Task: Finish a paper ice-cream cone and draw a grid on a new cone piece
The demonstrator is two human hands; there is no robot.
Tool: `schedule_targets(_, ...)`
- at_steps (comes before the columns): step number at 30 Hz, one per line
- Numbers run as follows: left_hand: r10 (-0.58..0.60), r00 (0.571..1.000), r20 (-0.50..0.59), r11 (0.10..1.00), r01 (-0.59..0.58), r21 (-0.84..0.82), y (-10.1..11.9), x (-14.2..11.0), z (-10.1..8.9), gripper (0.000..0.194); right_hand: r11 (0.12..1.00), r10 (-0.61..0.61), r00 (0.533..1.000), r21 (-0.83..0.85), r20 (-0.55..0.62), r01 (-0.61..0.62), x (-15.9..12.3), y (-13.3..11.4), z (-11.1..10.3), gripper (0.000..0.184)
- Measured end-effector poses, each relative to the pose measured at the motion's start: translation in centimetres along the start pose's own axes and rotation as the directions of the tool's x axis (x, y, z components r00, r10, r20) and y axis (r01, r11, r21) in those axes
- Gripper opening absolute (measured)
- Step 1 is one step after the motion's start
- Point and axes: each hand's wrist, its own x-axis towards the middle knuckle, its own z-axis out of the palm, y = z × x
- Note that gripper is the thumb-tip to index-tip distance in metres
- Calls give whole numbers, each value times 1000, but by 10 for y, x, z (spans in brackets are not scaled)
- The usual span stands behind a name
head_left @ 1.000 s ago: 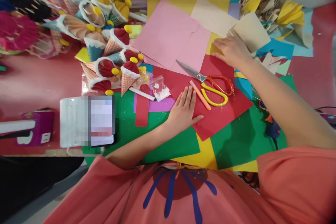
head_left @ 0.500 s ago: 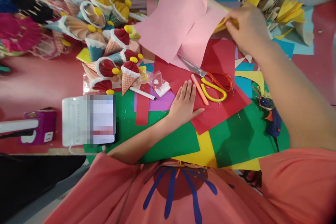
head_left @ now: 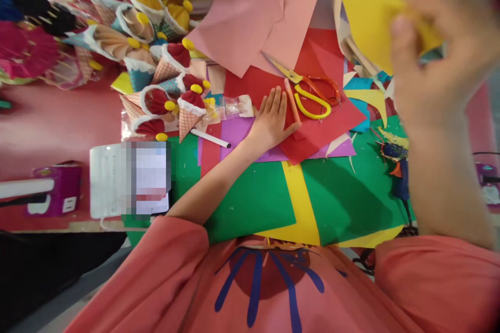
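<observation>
My left hand lies flat with fingers stretched on a stack of red paper. Beside its fingertips are an orange marker and scissors with one yellow and one orange handle loop. The blades point to the far left and touch the edge of a large, partly cut pink paper sheet. Raised at the upper right, my right hand is blurred and pinches yellow paper between thumb and fingers. A beige sheet behind it is partly hidden, so I cannot tell whether the hand holds that too.
Several fabric ice-cream cones crowd the back left. A white marker, a phone and a white box-shaped device lie nearer. Green paper covers the front. A dark blue glue gun lies at right among paper scraps.
My right hand has lifted up and right, bringing yellow paper with it. The pink sheet, red paper and scissors have slid away from me; my left hand stays flat, slightly farther forward.
</observation>
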Motion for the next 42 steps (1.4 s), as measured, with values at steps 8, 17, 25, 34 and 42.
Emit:
schedule_targets(8, -190, 982, -17, 592, 101, -799, 2, -42, -21, 71, 939, -344, 926, 87, 156, 334, -112, -28, 48, 37)
schedule_targets(17, -380, 925, 2, 464, 193, -865, -17, -85, -31, 60, 890, -416, 841, 345, 346, 299, -153, -43, 55, 36)
schedule_targets(25, -314, 948, 55, 687, 267, -676, -38, -117, -42, 72, 968, -203, 929, 203, 311, 144, -147, -15, 63, 37)
schedule_targets(34, -66, 968, -243, 994, 85, 70, -11, -124, -42, 54, 949, -313, 847, 105, 431, 297, -175, -33, 82, 38)
schedule_targets(42, 152, 978, 142, 962, -179, 205, -6, -116, -12, 56, 974, -212, 932, 137, 293, 178, -179, -17, 62, 33)
